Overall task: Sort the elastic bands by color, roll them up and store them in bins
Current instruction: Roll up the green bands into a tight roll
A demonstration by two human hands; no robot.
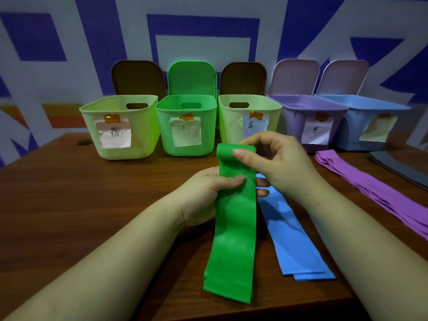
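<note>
A long green elastic band (234, 228) hangs in front of me over the table, its top end curled into a small roll. My right hand (278, 163) pinches that rolled end with thumb and fingers. My left hand (206, 193) grips the band just below, thumb across its front. Blue bands (294, 239) lie flat on the table under my right forearm. Purple bands (370, 191) stretch along the right side. A bright green bin (187, 126) with a paper label stands straight behind the roll.
Five open bins line the back of the wooden table (81, 205): pale green (120, 128), bright green, pale green (247, 117), purple (310, 121), blue (370, 121), lids propped behind. Dark grey bands (398, 167) lie at the far right.
</note>
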